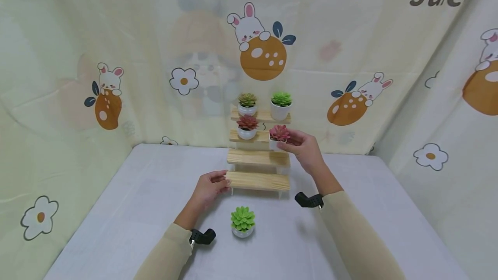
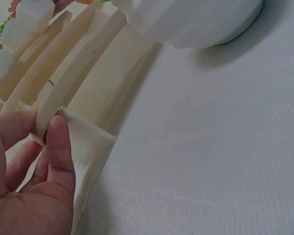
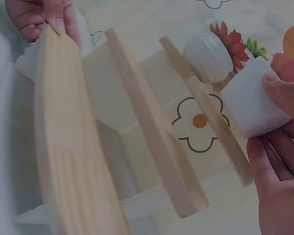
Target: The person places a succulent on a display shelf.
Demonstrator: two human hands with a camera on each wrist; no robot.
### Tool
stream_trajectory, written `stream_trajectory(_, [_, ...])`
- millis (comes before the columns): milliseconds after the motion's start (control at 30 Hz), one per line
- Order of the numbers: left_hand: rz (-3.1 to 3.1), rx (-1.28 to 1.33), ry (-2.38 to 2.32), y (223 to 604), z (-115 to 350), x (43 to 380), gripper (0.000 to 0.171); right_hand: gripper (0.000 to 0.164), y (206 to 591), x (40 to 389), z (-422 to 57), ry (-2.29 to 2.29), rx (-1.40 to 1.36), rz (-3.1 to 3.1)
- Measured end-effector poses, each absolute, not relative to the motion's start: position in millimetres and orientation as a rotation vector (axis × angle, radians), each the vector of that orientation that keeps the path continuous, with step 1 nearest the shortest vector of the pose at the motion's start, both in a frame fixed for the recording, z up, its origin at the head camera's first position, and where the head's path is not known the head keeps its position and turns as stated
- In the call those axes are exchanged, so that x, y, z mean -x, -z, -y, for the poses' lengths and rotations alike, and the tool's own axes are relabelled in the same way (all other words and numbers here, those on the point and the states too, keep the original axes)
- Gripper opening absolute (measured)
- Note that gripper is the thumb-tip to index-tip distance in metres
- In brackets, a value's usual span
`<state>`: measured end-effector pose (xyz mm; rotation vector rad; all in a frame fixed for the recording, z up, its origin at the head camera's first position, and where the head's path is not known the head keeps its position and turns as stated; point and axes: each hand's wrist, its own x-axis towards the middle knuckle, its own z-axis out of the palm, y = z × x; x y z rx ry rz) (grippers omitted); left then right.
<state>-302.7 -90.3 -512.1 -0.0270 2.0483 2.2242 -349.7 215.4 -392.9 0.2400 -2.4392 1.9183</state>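
Observation:
My right hand [image 1: 307,150] grips a pink artificial succulent [image 1: 279,133] in a white pot [image 3: 250,103], at the right end of the second step from the top. Whether the pot rests on that board cannot be told. Low on the left, my left hand [image 1: 207,190] pinches the end of the bottom board of a stepped wooden display stand [image 1: 258,180], thumb and fingers on its edge in the left wrist view. A dark red succulent [image 1: 247,123] sits on the same step as the pink one, to its left.
Topmost on the stand are an olive-green succulent [image 1: 247,100] and a bright green one [image 1: 281,100]. Another green succulent [image 1: 243,219] stands on the white tabletop [image 1: 155,193] in front. Behind hangs a printed curtain [image 1: 148,46].

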Motion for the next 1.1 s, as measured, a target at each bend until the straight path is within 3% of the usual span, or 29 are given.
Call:
stream_trajectory(400, [-2.034,0.025,-2.221,511.6,91.4,303.2,0.040,0.065,386.2,375.0,-216.9,-1.899,-0.225,2.459])
stream_trajectory(1100, [-2.078,0.052,-2.189,509.7,90.5,302.3,0.039,0.066,387.2,390.3,-223.9,-1.933,-0.159,2.477])
